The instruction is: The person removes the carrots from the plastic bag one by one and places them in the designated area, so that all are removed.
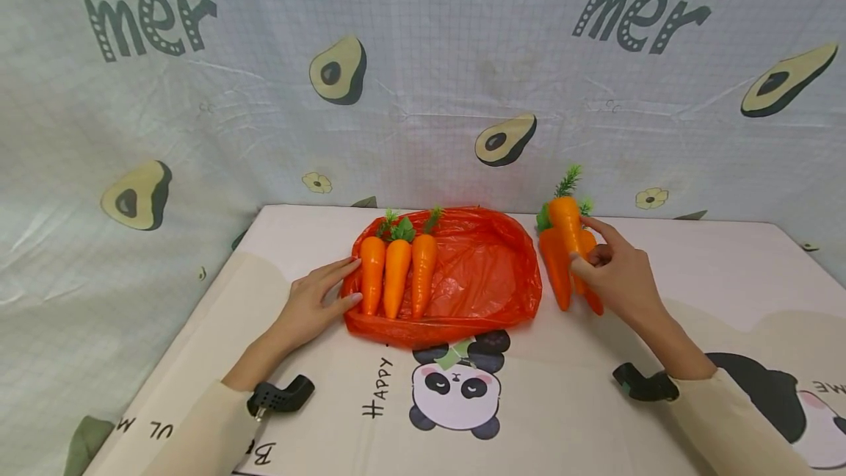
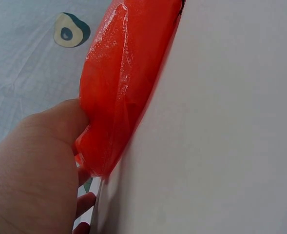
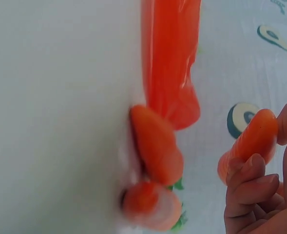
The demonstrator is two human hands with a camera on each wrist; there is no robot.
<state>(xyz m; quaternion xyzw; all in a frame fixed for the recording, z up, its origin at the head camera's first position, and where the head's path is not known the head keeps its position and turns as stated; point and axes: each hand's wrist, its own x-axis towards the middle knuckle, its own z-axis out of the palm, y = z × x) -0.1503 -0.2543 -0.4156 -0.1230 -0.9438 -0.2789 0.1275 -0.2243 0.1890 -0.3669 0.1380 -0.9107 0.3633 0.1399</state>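
A red plastic bag (image 1: 492, 270) lies spread with its mouth up on the table. Inside it, side by side at the left, are three orange toy carrots (image 1: 396, 278) with green tops. My left hand (image 1: 317, 300) rests at the bag's left rim, thumb and index finger straight and apart on the red plastic (image 2: 119, 73). Right of the bag, my right hand (image 1: 617, 263) pinches a carrot (image 1: 565, 222) between thumb and fingers. That carrot (image 3: 254, 139) is raised above the table. Below it lie two more carrots (image 3: 158, 146), partly covered in the head view.
The white table (image 1: 562, 388) has panda drawings (image 1: 456, 395) and lettering. A pale curtain with avocado prints (image 1: 337, 68) hangs behind its back edge and along the left. Each wrist wears a black camera band (image 1: 284, 394).
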